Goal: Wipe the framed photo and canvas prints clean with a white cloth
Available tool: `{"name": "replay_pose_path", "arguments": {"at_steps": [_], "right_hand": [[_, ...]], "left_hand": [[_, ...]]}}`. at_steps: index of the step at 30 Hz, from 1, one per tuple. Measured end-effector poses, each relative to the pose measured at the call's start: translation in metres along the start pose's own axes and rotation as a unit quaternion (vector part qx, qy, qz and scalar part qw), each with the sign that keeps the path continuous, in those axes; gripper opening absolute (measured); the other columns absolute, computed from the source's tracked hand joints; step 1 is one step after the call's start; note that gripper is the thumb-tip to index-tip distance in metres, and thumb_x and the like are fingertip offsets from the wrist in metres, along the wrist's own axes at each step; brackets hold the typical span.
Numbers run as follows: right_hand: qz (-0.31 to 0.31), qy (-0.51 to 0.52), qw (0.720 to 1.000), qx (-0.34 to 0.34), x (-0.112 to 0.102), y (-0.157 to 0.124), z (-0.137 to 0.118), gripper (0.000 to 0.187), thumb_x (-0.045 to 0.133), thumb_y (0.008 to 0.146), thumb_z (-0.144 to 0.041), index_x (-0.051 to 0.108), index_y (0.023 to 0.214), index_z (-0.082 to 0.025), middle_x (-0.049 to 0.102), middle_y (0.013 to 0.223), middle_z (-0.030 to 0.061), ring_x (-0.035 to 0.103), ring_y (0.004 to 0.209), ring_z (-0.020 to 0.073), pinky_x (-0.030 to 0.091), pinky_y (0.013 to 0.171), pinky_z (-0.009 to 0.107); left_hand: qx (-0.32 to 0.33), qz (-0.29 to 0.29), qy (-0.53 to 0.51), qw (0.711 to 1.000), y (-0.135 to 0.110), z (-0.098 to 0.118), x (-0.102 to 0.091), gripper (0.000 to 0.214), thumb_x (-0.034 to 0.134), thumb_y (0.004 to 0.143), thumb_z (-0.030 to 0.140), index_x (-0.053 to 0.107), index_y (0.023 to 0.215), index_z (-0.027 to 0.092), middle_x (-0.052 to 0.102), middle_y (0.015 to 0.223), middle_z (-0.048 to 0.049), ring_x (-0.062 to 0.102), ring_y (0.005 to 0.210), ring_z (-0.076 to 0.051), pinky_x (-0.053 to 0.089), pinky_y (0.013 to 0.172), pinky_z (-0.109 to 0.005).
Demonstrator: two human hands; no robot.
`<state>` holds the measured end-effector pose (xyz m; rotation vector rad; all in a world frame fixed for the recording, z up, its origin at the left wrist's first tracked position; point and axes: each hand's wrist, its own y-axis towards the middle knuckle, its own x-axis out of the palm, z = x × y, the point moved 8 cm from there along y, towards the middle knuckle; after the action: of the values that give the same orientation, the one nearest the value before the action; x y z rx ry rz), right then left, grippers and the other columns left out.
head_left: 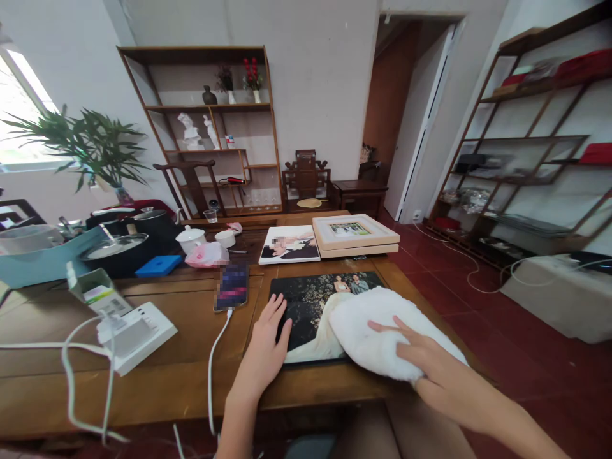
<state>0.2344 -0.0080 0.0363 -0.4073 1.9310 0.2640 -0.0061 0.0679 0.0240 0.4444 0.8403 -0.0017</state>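
Observation:
A large dark photo print [310, 299] of a couple lies flat on the wooden table [191, 344] in front of me. My left hand [268, 344] rests flat on its left edge, fingers spread. My right hand [406, 344] lies flat with fingers stretched out on a fluffy white cloth [377, 325] that covers the right part of the print.
Behind the print lie a smaller canvas photo [291, 244] and a framed picture [354, 234]. A phone [232, 287] with a white cable lies to the left, near white boxes [138, 335], pots, cups and a blue box. Shelves, chairs and a doorway stand beyond.

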Motion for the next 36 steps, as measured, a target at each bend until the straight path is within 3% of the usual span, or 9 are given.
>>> {"name": "replay_pose_path", "arguments": {"at_steps": [3,5,8,12,16,20,24,28,36], "right_hand": [[-0.019,0.009,1.0,0.01,0.002,-0.005,0.003,0.051,0.036,0.057,-0.003,0.06,0.097,-0.024,0.032,0.142,-0.0052,0.013,0.134,0.0236,0.022,0.106,0.043],[-0.014,0.011,1.0,0.009,-0.001,0.005,0.007,0.047,0.035,0.06,-0.005,0.06,0.096,-0.022,0.042,0.137,-0.0003,0.02,0.133,0.0247,0.024,0.105,0.043],[0.028,0.019,0.999,0.013,-0.012,0.034,0.019,0.035,0.036,0.064,-0.009,0.061,0.087,-0.02,0.06,0.114,0.0062,0.037,0.123,0.027,0.032,0.098,0.042],[0.081,-0.004,0.997,0.011,-0.028,0.081,0.031,0.028,0.037,0.063,-0.011,0.059,0.078,-0.02,0.064,0.087,0.0059,0.054,0.096,0.0255,0.039,0.082,0.035],[0.1,-0.025,0.995,-0.017,-0.039,0.118,0.031,0.022,0.035,0.062,-0.008,0.053,0.068,-0.019,0.061,0.074,0.0051,0.054,0.075,0.021,0.038,0.068,0.028],[0.114,-0.029,0.993,-0.01,-0.041,0.131,0.034,0.023,0.035,0.065,-0.007,0.054,0.072,-0.018,0.063,0.083,0.0073,0.054,0.08,0.0217,0.036,0.071,0.027],[0.109,-0.043,0.993,-0.003,-0.035,0.118,0.032,0.028,0.035,0.065,-0.006,0.057,0.08,-0.017,0.064,0.088,0.0092,0.054,0.089,0.0247,0.036,0.08,0.032],[0.08,-0.051,0.995,0.002,-0.026,0.08,0.021,0.035,0.035,0.066,-0.006,0.058,0.09,-0.018,0.063,0.099,0.0087,0.052,0.104,0.0258,0.034,0.092,0.038],[0.009,0.003,1.0,0.026,0.005,-0.016,-0.005,0.052,0.037,0.057,-0.004,0.062,0.099,-0.025,0.034,0.141,-0.005,0.017,0.133,0.0251,0.023,0.107,0.044]], "left_hand": [[0.002,0.001,0.003,1.0,0.0,0.0,0.0,0.039,0.04,0.086,0.028,0.05,0.122,0.013,0.043,0.136,-0.0124,0.032,0.13,-0.022,0.026,0.108,-0.042],[0.005,0.003,0.006,1.0,0.0,0.0,0.0,0.039,0.04,0.087,0.027,0.051,0.12,0.012,0.044,0.135,-0.013,0.033,0.13,-0.021,0.027,0.107,-0.042],[0.007,0.008,0.011,1.0,0.001,-0.001,0.0,0.039,0.039,0.087,0.027,0.052,0.12,0.009,0.045,0.134,-0.0146,0.035,0.129,-0.022,0.029,0.107,-0.041],[0.011,0.007,0.018,1.0,0.001,0.0,-0.001,0.041,0.037,0.087,0.027,0.052,0.12,0.007,0.045,0.134,-0.016,0.035,0.129,-0.022,0.03,0.106,-0.041],[0.012,0.006,0.021,1.0,0.0,0.002,-0.001,0.041,0.037,0.087,0.026,0.052,0.12,0.007,0.045,0.134,-0.0157,0.035,0.129,-0.021,0.03,0.107,-0.041],[0.012,0.008,0.022,1.0,-0.001,0.0,-0.001,0.04,0.037,0.087,0.027,0.052,0.12,0.008,0.045,0.134,-0.0155,0.035,0.129,-0.021,0.03,0.106,-0.042],[0.015,0.012,0.022,1.0,-0.001,0.0,-0.001,0.04,0.037,0.087,0.027,0.052,0.119,0.008,0.045,0.134,-0.0154,0.035,0.129,-0.022,0.03,0.106,-0.042],[0.011,0.009,0.022,1.0,0.0,-0.001,0.0,0.041,0.038,0.087,0.027,0.052,0.119,0.007,0.045,0.134,-0.0158,0.035,0.129,-0.022,0.03,0.107,-0.042],[0.017,0.013,0.015,1.0,0.002,-0.001,-0.001,0.037,0.04,0.086,0.027,0.054,0.117,0.011,0.047,0.133,-0.0135,0.036,0.128,-0.021,0.03,0.106,-0.043]]}}
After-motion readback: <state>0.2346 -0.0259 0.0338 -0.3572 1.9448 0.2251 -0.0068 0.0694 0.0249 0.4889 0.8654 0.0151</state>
